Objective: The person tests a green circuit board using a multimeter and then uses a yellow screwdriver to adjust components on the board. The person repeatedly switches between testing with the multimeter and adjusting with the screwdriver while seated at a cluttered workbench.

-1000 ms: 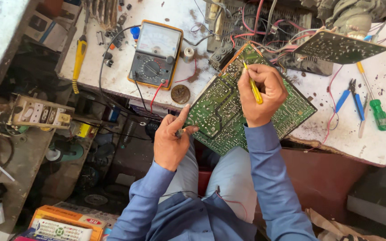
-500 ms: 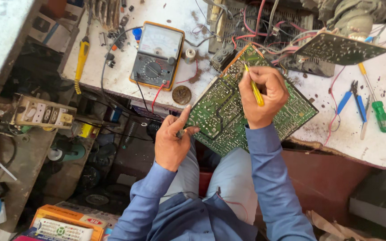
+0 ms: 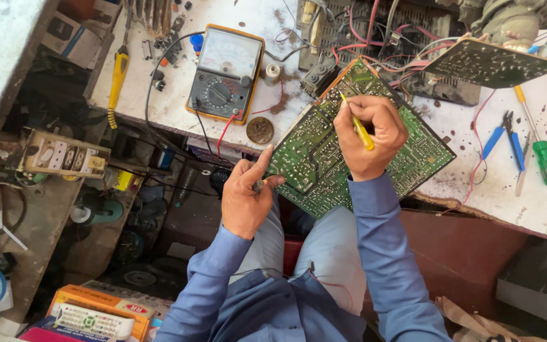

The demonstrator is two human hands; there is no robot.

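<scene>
- Two hands: left hand [image 3: 245, 199] pinches the edge of one green circuit board [image 3: 356, 139].
- Right hand [image 3: 375, 136] grips one yellow probe [image 3: 357, 123] on the board at the bench [image 3: 508, 190] edge.
- One multimeter [image 3: 226, 73] nearby.

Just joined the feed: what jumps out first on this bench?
The big green circuit board tilted over the white workbench edge at centre, with the right hand pressing a yellow tool onto it and the left hand steadying its lower corner. Behind, left of centre, lies an orange-cased analog multimeter.
</scene>
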